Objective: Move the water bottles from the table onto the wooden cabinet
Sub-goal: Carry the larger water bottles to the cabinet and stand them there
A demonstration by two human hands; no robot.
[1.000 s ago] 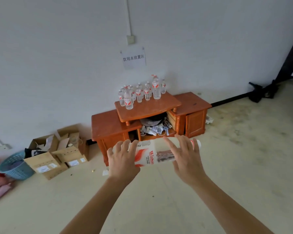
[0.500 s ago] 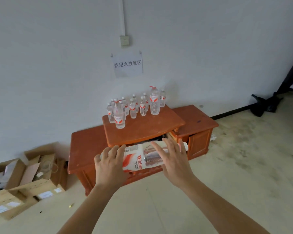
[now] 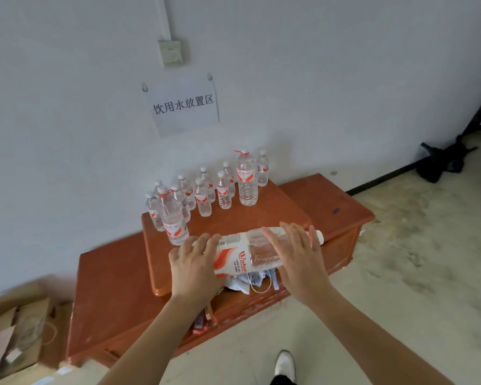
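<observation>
White shoe (image 3: 285, 362) at the bottom edge, on the floor just near of the wooden cabinet (image 3: 114, 287). Both forearms reach forward over it.

Left hand (image 3: 195, 266) wraps the base end of the large water bottle (image 3: 233, 257), fingers curled over it. Right hand (image 3: 300, 262) is on the neck end, with fingers laid almost straight across the top and the thumb hidden.

Bottle lies horizontal in the air between the hands, cap to the right, red-and-white label up. It sits over the near edge of the cabinet's raised middle top. Under that top is an open shelf with crumpled papers and cords (image 3: 250, 282).

Far side of the top, by the wall: cluster of upright water bottles (image 3: 206, 195), two bigger than the rest. Cardboard boxes (image 3: 14, 329) on the floor left of the cabinet.

Paper sign (image 3: 184, 105) on the wall above the bottles, wall switch box (image 3: 170, 51) above that. Black bag (image 3: 442, 162) on the floor far right.
</observation>
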